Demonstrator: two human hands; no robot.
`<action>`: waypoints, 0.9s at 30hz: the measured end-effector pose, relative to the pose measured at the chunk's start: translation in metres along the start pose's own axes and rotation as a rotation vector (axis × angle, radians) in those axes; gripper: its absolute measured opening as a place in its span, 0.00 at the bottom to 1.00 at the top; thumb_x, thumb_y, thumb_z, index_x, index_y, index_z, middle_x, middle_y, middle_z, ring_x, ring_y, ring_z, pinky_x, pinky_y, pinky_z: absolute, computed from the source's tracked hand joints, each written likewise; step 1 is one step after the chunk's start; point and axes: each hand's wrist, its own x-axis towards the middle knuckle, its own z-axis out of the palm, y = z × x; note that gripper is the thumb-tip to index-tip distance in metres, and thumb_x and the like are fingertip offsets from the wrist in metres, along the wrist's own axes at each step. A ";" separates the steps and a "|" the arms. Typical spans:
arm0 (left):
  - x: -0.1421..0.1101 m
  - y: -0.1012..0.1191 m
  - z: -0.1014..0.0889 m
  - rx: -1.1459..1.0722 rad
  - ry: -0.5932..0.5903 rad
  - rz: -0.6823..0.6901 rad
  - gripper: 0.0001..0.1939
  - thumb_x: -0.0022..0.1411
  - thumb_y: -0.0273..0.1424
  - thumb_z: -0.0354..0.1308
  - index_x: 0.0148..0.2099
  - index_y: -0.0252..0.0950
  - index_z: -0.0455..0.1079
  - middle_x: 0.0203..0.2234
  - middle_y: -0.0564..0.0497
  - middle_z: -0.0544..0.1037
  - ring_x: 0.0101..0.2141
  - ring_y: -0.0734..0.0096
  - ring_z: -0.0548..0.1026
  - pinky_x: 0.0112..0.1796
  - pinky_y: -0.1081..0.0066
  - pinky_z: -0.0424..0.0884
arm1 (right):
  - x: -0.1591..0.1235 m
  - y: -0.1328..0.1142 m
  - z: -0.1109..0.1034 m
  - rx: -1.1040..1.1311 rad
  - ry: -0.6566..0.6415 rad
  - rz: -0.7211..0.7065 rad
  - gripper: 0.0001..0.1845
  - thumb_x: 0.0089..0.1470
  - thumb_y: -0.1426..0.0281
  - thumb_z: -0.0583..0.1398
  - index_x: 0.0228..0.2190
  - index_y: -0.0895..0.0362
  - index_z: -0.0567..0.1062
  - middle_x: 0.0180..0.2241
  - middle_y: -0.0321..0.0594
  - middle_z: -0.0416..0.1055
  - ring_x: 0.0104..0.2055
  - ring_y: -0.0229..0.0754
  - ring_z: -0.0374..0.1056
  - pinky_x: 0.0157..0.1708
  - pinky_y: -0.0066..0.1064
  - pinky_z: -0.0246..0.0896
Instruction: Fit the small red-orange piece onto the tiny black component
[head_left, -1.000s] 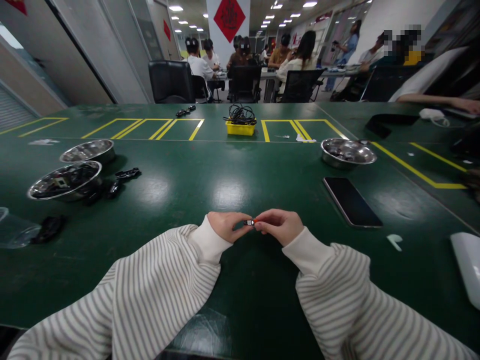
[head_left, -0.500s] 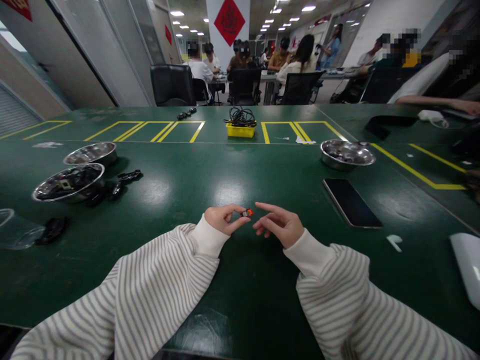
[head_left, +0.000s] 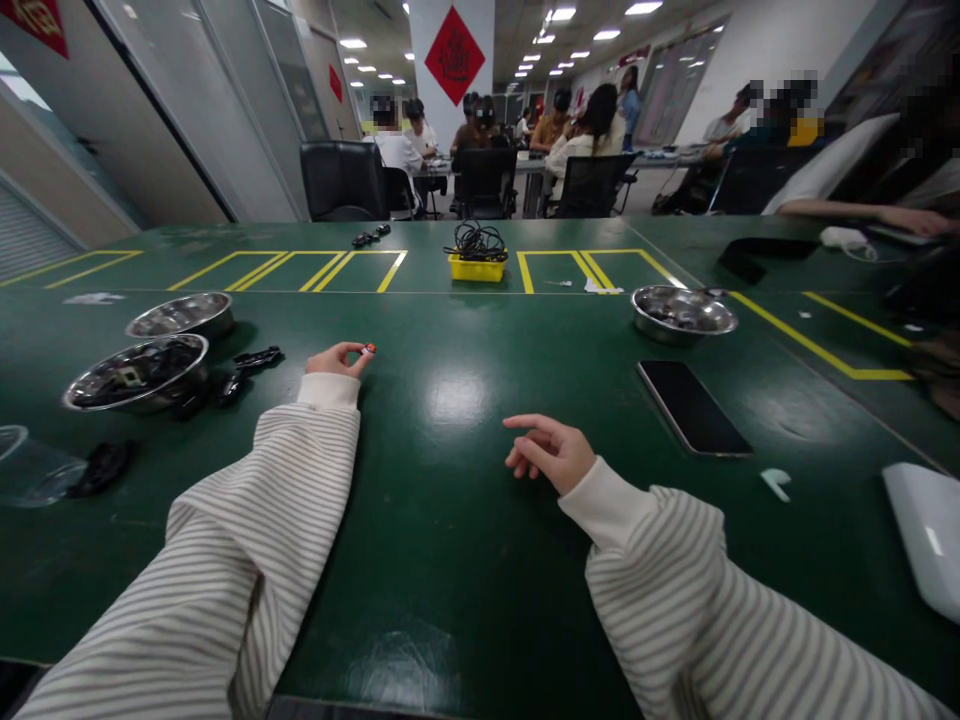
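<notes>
Over the green tabletop [head_left: 442,520], the left hand [head_left: 334,361] is pinching a small orange-marked part [head_left: 369,349], seemingly light, rigid and best gripped by its sides, while the right hand [head_left: 556,456] is keeping its fingers loosely spread.

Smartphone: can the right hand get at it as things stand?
Likely yes. The right hand looks empty, and the smartphone lies screen up, ahead and to its right, with only bare green tabletop visible between them.

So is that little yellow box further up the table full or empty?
Full: black cables are heaped in the yellow box, and their loops rise above its rim.
</notes>
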 end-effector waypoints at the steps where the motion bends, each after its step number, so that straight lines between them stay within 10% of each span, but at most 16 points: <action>1: 0.002 -0.003 -0.003 0.078 -0.017 -0.009 0.17 0.47 0.42 0.53 0.38 0.38 0.70 0.18 0.54 0.68 0.20 0.77 0.63 0.20 0.78 0.51 | 0.000 0.000 0.000 -0.006 -0.009 0.000 0.16 0.45 0.68 0.55 0.38 0.62 0.67 0.21 0.39 0.70 0.19 0.35 0.66 0.16 0.24 0.58; 9: 0.000 0.002 -0.019 0.452 -0.170 0.036 0.19 0.53 0.43 0.46 0.44 0.41 0.65 0.29 0.45 0.73 0.29 0.60 0.69 0.22 0.74 0.51 | -0.001 -0.006 0.000 -0.033 0.032 -0.001 0.11 0.44 0.69 0.55 0.32 0.61 0.70 0.19 0.37 0.69 0.18 0.34 0.65 0.15 0.24 0.57; 17: -0.013 0.007 -0.010 0.209 -0.050 0.045 0.18 0.50 0.43 0.50 0.39 0.39 0.68 0.21 0.51 0.70 0.22 0.72 0.67 0.21 0.77 0.52 | -0.003 -0.005 0.000 -0.038 0.060 -0.029 0.09 0.44 0.68 0.55 0.28 0.60 0.71 0.19 0.37 0.69 0.18 0.33 0.65 0.15 0.24 0.56; 27: -0.127 0.078 0.000 -0.199 -0.543 0.721 0.16 0.49 0.43 0.50 0.35 0.39 0.70 0.10 0.59 0.60 0.13 0.83 0.58 0.18 0.80 0.50 | -0.001 -0.002 0.001 -0.047 0.073 -0.032 0.09 0.45 0.69 0.55 0.28 0.60 0.71 0.18 0.37 0.69 0.17 0.33 0.64 0.14 0.23 0.56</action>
